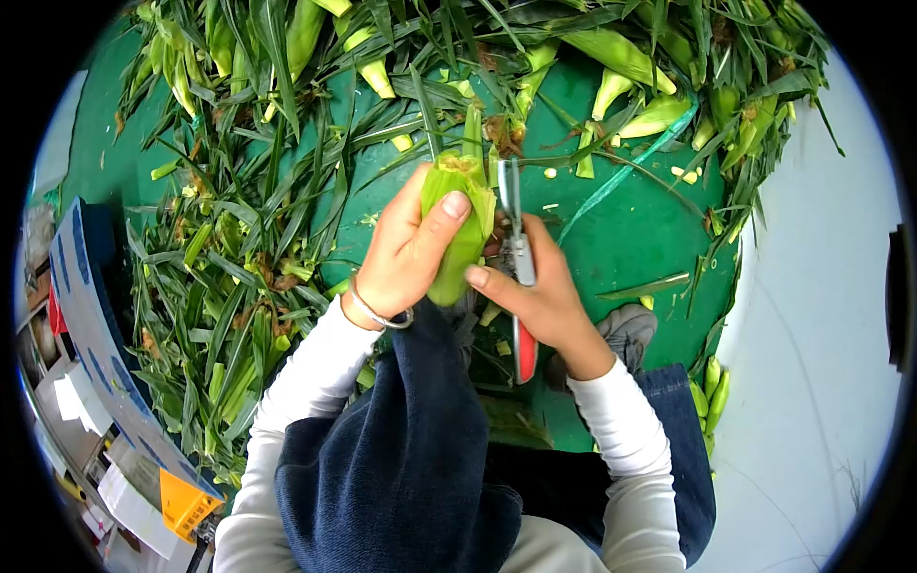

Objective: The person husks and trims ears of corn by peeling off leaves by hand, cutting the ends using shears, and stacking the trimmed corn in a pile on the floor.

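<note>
My left hand is closed around an ear of corn in its green husk, with the thumb pressed on the front. Its trimmed upper end faces away from me and shows some brownish silk. Beside it, my right hand grips a pair of pruning shears with a red and grey handle. The blades point away from me, just right of the corn's upper end. The right thumb lies near or against the lower husk; whether it touches I cannot tell. A bracelet circles my left wrist.
Corn leaves and husks are heaped at left and along the far side. Unhusked ears lie at the back on the green floor. A teal strip crosses there. More ears lie near my right leg. A yellow box stands lower left.
</note>
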The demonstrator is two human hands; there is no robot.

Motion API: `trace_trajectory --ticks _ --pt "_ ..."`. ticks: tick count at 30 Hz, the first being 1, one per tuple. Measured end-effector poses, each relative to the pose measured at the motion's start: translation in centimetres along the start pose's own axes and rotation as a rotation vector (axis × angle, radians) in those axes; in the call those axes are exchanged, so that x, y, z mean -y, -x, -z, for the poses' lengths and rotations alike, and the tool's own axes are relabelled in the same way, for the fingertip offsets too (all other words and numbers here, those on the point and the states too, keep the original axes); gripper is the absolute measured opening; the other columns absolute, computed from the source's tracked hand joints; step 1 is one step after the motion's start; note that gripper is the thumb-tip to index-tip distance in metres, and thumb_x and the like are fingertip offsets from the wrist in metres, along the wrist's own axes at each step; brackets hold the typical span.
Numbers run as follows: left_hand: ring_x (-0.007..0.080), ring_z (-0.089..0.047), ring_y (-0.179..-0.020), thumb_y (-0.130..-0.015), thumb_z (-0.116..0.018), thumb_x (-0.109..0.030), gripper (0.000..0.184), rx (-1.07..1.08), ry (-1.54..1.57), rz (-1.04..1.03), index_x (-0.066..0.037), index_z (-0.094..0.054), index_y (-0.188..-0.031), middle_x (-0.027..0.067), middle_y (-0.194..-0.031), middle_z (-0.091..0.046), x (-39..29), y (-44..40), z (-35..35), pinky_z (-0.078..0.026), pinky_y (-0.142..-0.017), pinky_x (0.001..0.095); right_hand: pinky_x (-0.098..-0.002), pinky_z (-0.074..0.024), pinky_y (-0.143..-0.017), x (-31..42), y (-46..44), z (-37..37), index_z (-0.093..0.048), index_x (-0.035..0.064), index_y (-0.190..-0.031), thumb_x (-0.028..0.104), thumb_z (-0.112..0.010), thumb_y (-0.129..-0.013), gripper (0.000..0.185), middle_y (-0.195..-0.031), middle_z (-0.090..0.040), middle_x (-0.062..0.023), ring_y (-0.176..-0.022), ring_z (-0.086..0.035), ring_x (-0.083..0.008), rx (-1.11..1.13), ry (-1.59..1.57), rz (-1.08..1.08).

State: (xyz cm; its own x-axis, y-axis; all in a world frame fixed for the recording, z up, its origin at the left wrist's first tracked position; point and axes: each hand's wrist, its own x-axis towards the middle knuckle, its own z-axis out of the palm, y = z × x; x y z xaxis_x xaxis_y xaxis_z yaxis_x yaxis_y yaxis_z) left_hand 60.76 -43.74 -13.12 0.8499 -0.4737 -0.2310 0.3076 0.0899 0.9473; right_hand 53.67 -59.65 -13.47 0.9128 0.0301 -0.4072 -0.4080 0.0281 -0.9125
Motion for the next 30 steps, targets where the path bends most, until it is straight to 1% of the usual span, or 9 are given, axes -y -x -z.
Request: trace_trajectory --ticks 1,2,6,9,13,19,22,25,30 --pt "0.0129 -0.057 -0.087 -0.097 -0.045 -0.03 0.034 0.002 -0.083 -0.026 0.0 -0.049 -0.113 0.0083 -0.1 -0.06 0.0 -0.2 0.5 -0.046 -0.078 0.0267 -0.0327 -0.045 -0.084 0.2 0.3 0.3 -0.043 -0.0036 -0.12 0.03 -0.077 -0.074 0.067 -0.104 -0.057 -0.0119 -0.094 -0.057 -0.0208 -0.021 0.011 0.021" --pt "0.0127 -0.057 -0.086 -0.097 -0.045 -0.029 0.033 0.003 -0.168 -0.052 0.0 -0.049 -0.112 0.0079 -0.099 -0.06 0.0 -0.4 1.2 -0.046 -0.078 0.0264 -0.0369 -0.0448 -0.086 0.9 0.6 0.9 -0.041 -0.0033 -0.123 0.023 -0.076 -0.071 0.068 -0.105 -0.055 -0.0162 -0.097 -0.057 -0.028 -0.018 0.127 0.016" --pt "0.0106 -0.053 -0.076 -0.094 -0.052 -0.024 0.026 -0.041 -0.267 -0.065 -0.001 -0.054 -0.106 0.004 -0.085 -0.059 -0.5 -0.7 1.6 -0.045 -0.07 0.0256 -0.0446 -0.0406 -0.087 3.1 1.2 2.3 -0.037 -0.0044 -0.125 0.014 -0.072 -0.065 0.071 -0.109 -0.049 -0.0217 -0.099 -0.049 -0.039 0.058 0.617 0.31" --pt "0.0105 -0.051 -0.073 -0.092 -0.056 -0.022 0.024 -0.064 -0.309 -0.074 -0.001 -0.057 -0.103 0.0034 -0.08 -0.058 -1.1 -0.8 1.1 -0.044 -0.067 0.0261 -0.0438 -0.0398 -0.086 4.6 0.8 2.2 -0.038 -0.0041 -0.125 0.013 -0.07 -0.065 0.07 -0.108 -0.049 -0.0202 -0.099 -0.049 -0.0377 0.095 0.81 0.401" --pt "0.0107 -0.052 -0.072 -0.09 -0.058 -0.021 0.023 -0.019 -0.387 -0.08 -0.001 -0.058 -0.102 0.0035 -0.08 -0.059 -1.2 -0.5 1.1 -0.045 -0.067 0.0263 -0.0433 -0.041 -0.085 4.8 0.1 1.8 -0.042 -0.0041 -0.12 0.01 -0.067 -0.065 0.062 -0.106 -0.049 -0.02 -0.099 -0.049 -0.0379 0.137 0.81 0.412" --pt "0.0103 -0.052 -0.071 -0.089 -0.058 -0.02 0.021 0.047 -0.386 -0.021 -0.001 -0.059 -0.099 0.0048 -0.078 -0.059 -1.8 -0.2 1.3 -0.045 -0.066 0.027 -0.044 -0.0466 -0.076 4.4 0.4 2.0 -0.043 -0.0047 -0.117 0.005 -0.064 -0.064 0.057 -0.095 -0.052 -0.0222 -0.087 -0.055 -0.0403 0.214 0.678 0.359" --pt "0.0095 -0.051 -0.067 -0.089 -0.057 -0.02 0.02 0.16 -0.427 -0.069 -0.002 -0.06 -0.098 0.004 -0.074 -0.058 -1.7 -0.1 1.7 -0.045 -0.063 0.0277 -0.0457 -0.0472 -0.075 4.4 -0.1 2.1 -0.043 -0.0048 -0.117 0.005 -0.063 -0.064 0.058 -0.094 -0.054 -0.0227 -0.085 -0.056 -0.0414 0.148 0.788 0.566" --pt "0.0093 -0.051 -0.066 -0.088 -0.057 -0.021 0.021 0.199 -0.412 0.02 -0.002 -0.06 -0.096 0.0033 -0.071 -0.058 -2.6 0.0 1.9 -0.046 -0.062 0.0289 -0.0454 -0.0475 -0.075 4.6 0.6 2.2 -0.043 -0.0047 -0.117 0.005 -0.064 -0.063 0.059 -0.095 -0.055 -0.0231 -0.086 -0.056 -0.042 0.221 0.697 0.51" --pt "0.0082 -0.054 -0.077 -0.088 -0.059 -0.02 0.025 0.364 -0.294 0.106 0.0 -0.061 -0.104 0.0036 -0.082 -0.063 -2.5 0.2 2.9 -0.048 -0.071 0.0257 -0.0445 -0.0485 -0.073 4.6 0.8 2.1 -0.043 -0.0044 -0.116 0.005 -0.064 -0.063 0.058 -0.096 -0.055 -0.0231 -0.086 -0.057 -0.0414 0.229 0.707 0.577"
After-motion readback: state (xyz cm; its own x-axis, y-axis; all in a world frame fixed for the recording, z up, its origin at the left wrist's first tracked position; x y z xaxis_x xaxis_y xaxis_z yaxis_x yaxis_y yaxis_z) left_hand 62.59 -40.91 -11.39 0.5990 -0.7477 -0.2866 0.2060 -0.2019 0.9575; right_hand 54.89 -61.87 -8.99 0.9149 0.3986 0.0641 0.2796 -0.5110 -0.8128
